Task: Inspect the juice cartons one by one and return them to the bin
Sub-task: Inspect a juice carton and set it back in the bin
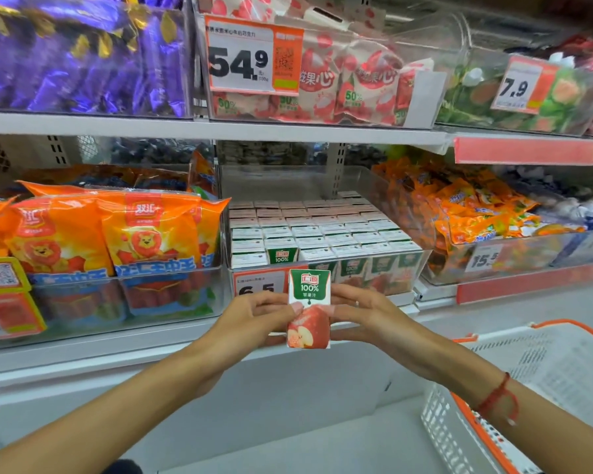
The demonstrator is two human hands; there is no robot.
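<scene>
Green-and-white juice carton [308, 307]: small box, printed front facing the camera, green top panel marked "100%", red apple picture on the lower half. Long axis upright, top end up, leaning very slightly. Held in the air just in front of the shelf edge, near and below the bin.

Left hand [254, 319]: grips the carton's left side, fingers curled along the edge, thumb on the front face near the middle.

Right hand [360, 311]: grips the carton's right side, fingers curled to the edge, thumb below. A red string bracelet [497, 396] sits on that wrist.

Clear plastic bin [421, 265]: on the middle shelf, centre of the scene, just beyond the held carton. Holds matching cartons [322, 234] standing upright in tight rows, tops showing. One gap in the front row, left of centre, exposes the green face of a carton behind. An orange price tag [259, 282] reading "6.5" is fixed to the bin's front, partly hidden by the left hand.

Orange snack bags [100, 234]: in the bin to the left, lion cartoon on the front.

Orange wrapped sweets [466, 213]: in the bin to the right.

Purple wrapped goods [83, 53]: upper shelf, far left.

Red-and-white packets [339, 83]: upper shelf, centre, behind a tag reading "54.9".

White shopping basket [528, 388] with orange rim: near right, beneath the right forearm.
</scene>
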